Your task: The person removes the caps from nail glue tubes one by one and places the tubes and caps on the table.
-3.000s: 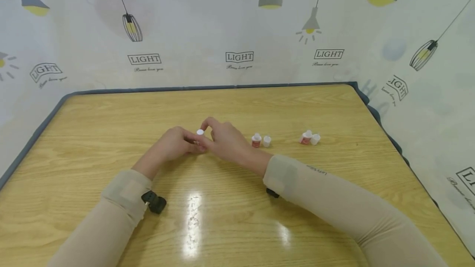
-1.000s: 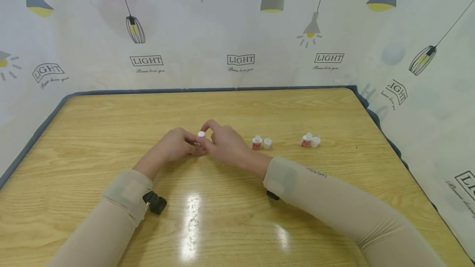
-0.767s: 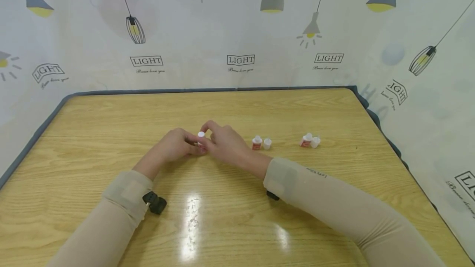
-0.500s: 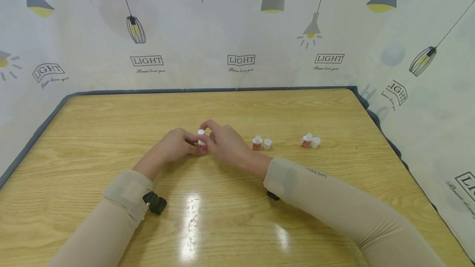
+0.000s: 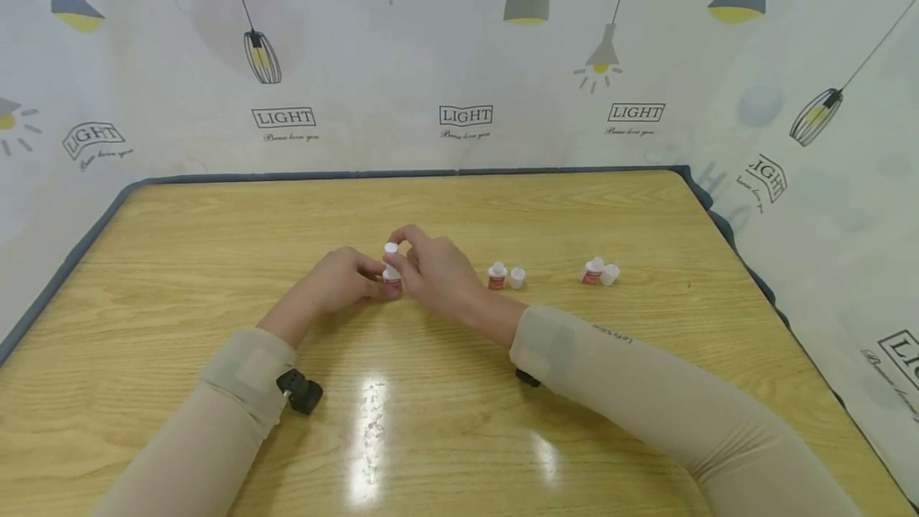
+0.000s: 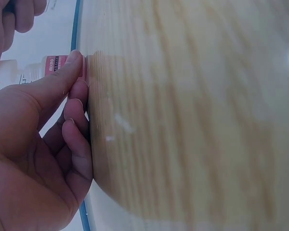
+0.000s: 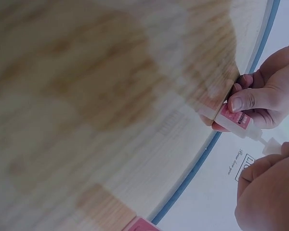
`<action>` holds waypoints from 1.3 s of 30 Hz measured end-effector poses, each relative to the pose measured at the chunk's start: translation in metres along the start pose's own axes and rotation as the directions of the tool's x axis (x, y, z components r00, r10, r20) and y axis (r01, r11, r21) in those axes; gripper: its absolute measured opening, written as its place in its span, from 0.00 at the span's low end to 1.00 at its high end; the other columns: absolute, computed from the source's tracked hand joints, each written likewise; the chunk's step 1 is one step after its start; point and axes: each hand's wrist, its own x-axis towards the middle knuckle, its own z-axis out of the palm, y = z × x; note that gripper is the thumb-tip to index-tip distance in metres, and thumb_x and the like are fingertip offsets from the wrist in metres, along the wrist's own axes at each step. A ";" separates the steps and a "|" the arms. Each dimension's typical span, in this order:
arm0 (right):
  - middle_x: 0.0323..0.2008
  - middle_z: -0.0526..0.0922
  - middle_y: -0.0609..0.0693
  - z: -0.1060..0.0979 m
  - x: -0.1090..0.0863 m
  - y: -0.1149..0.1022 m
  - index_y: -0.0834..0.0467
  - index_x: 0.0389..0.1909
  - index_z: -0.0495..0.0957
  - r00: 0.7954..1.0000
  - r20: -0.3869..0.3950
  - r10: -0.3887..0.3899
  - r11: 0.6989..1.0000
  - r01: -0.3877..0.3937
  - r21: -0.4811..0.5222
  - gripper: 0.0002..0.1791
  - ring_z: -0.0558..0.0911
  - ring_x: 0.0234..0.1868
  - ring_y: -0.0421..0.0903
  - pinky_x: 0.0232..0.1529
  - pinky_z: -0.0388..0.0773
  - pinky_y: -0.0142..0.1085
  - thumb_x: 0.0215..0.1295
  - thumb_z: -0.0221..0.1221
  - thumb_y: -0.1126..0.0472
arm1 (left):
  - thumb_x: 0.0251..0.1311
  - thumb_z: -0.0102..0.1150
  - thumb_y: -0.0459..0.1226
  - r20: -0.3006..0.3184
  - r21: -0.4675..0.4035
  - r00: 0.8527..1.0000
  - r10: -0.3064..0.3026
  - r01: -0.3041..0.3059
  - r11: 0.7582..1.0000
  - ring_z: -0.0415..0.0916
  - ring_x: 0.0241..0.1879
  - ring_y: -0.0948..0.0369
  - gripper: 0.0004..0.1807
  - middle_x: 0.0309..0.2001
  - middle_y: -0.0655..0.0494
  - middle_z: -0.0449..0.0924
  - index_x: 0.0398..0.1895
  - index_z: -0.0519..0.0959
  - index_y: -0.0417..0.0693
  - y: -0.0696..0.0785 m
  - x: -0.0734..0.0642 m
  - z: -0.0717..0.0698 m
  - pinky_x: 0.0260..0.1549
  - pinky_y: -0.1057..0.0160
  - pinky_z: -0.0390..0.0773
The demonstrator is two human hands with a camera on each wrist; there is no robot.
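My left hand (image 5: 341,279) grips a small white squeeze bottle (image 5: 392,281) with a red label, thumb on one side and fingers on the other, low at the table surface. In the right wrist view this bottle (image 7: 237,120) shows its thin nozzle. My right hand (image 5: 447,276) pinches a white cap (image 5: 391,249) between thumb and index finger, just above the bottle. The right wrist view has the cap (image 7: 271,146) at the nozzle's tip, raised off the bottle's shoulder.
To the right stands a second red-labelled bottle (image 5: 497,278) with a white cap (image 5: 518,278) beside it. Farther right, a third bottle (image 5: 592,272) has its cap (image 5: 611,274) close against it. The wooden table (image 5: 459,437) ends at a dark edge before a patterned wall.
The white cap has risen with my right fingers, and more of the bottle's shoulder and label shows below it. My left hand has stayed in place.
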 end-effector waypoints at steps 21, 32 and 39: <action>0.15 0.64 0.42 -0.003 -0.003 -0.005 0.59 0.55 0.80 0.987 -0.152 0.056 0.998 -0.055 0.007 0.14 0.59 0.14 0.36 0.18 0.55 0.29 0.81 0.57 0.54 | 0.66 0.74 0.46 -0.001 -0.023 1.000 -0.011 0.011 1.000 0.76 0.41 0.61 0.15 0.50 0.56 0.92 0.53 0.91 0.54 -0.004 0.003 0.001 0.38 0.66 0.76; 0.17 0.67 0.44 -0.005 -0.003 -0.003 0.59 0.56 0.80 0.977 -0.206 0.057 0.998 -0.051 0.034 0.15 0.61 0.15 0.38 0.20 0.58 0.29 0.81 0.58 0.52 | 0.68 0.73 0.45 0.004 -0.031 1.000 -0.010 0.010 0.999 0.77 0.46 0.60 0.13 0.54 0.54 0.91 0.51 0.92 0.54 -0.005 0.003 0.001 0.43 0.65 0.76; 0.23 0.79 0.47 -0.007 -0.003 -0.002 0.57 0.49 0.78 0.969 -0.225 0.097 0.980 -0.055 0.189 0.13 0.73 0.22 0.40 0.25 0.69 0.30 0.80 0.59 0.50 | 0.69 0.71 0.44 0.012 -0.032 1.000 -0.025 0.025 0.999 0.78 0.46 0.60 0.14 0.55 0.53 0.91 0.53 0.91 0.53 -0.005 0.003 0.000 0.42 0.66 0.78</action>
